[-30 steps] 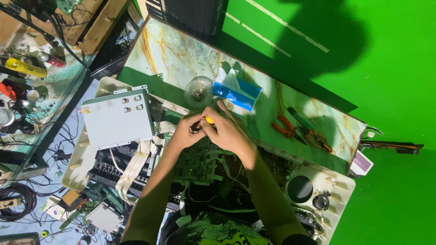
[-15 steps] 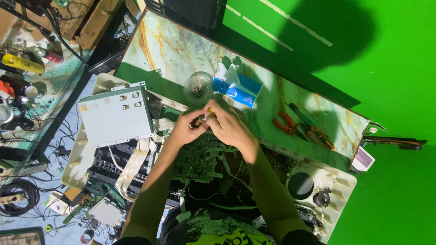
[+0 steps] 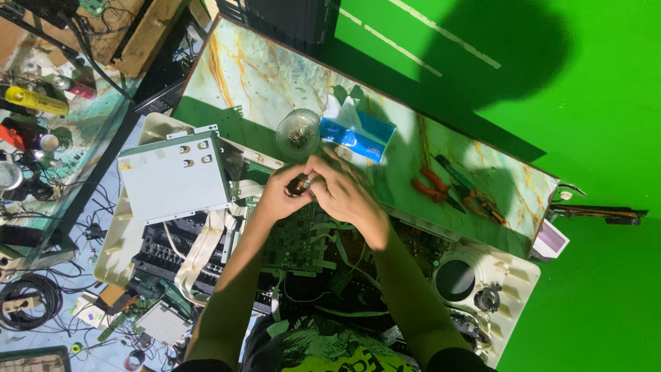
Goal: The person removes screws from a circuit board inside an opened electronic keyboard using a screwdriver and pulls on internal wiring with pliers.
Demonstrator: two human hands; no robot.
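The small dark screwdriver handle [image 3: 297, 184] sits pinched between your two hands, above the green circuit board [image 3: 292, 238]. Your left hand [image 3: 279, 196] and right hand [image 3: 344, 193] both grip it. Just beyond, a clear cup [image 3: 297, 133] holding small parts stands left of a blue tissue box [image 3: 358, 136].

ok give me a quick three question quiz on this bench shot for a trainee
1. True or false: both hands, left hand and right hand, meet on one small dark part.
2. What lies beside the clear cup? A) blue tissue box B) a hammer C) a kettle
3. Fill in: the orange-handled pliers lie on the ____ tabletop.

Key: 1 true; 2 A; 3 marbled
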